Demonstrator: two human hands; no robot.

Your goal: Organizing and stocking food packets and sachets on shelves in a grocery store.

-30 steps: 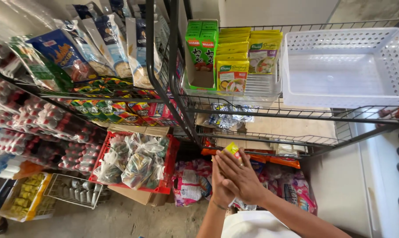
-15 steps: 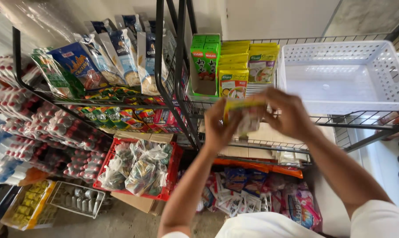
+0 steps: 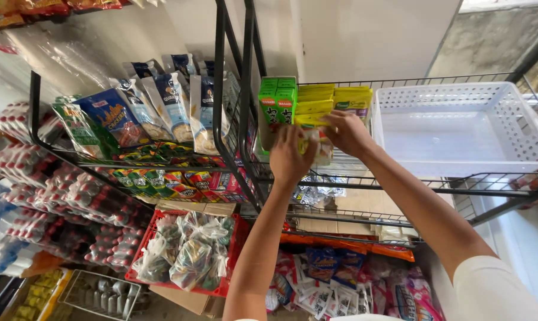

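Both my hands are raised to a wire shelf (image 3: 364,178). My left hand (image 3: 290,156) and my right hand (image 3: 347,132) together hold a yellow packet (image 3: 314,138) at the front of a row of yellow packets (image 3: 316,101) standing in a basket on that shelf. Green boxes (image 3: 277,101) stand just left of the row. More yellow packets (image 3: 353,98) sit behind my right hand.
An empty white perforated plastic basket (image 3: 459,128) sits on the shelf to the right. On the left rack stand blue and white pouches (image 3: 162,104) above rows of small bottles (image 3: 55,196). Below are a red crate of bagged goods (image 3: 186,252) and sachets (image 3: 334,279).
My hands rose from near the low sachets to the shelf, carrying the yellow packet up and into the front of the row. The camera view shifted upward.
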